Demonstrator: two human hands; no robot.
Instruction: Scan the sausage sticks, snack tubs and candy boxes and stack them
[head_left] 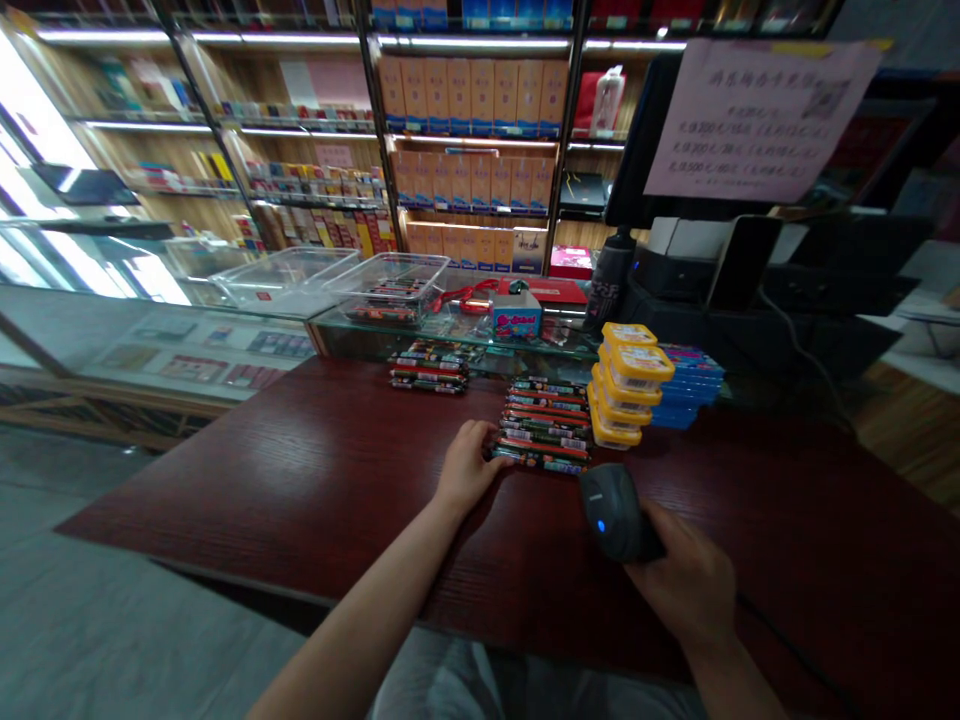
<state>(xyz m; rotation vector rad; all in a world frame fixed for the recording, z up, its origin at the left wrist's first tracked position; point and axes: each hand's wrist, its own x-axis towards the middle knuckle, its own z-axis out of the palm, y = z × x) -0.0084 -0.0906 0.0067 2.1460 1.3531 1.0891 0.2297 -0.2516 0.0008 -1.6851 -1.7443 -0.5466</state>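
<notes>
A dark barcode scanner with a blue light is in my right hand, its head over the desk and tilted toward the slim wrapped packets. These lie side by side in a row, dark and red, some showing barcodes. At the row's near left end, my left hand is closed around the ends of the nearest packets, thumb on the front one. Its hidden fingertips leave unclear how many it grips. A second pile of similar packets lies farther back to the left.
Yellow-lidded tubs are stacked right of the row, against blue boxes. Behind stands a glass counter with a clear bin and a small colourful box. A monitor bears a paper sign. The scanner's cable trails right.
</notes>
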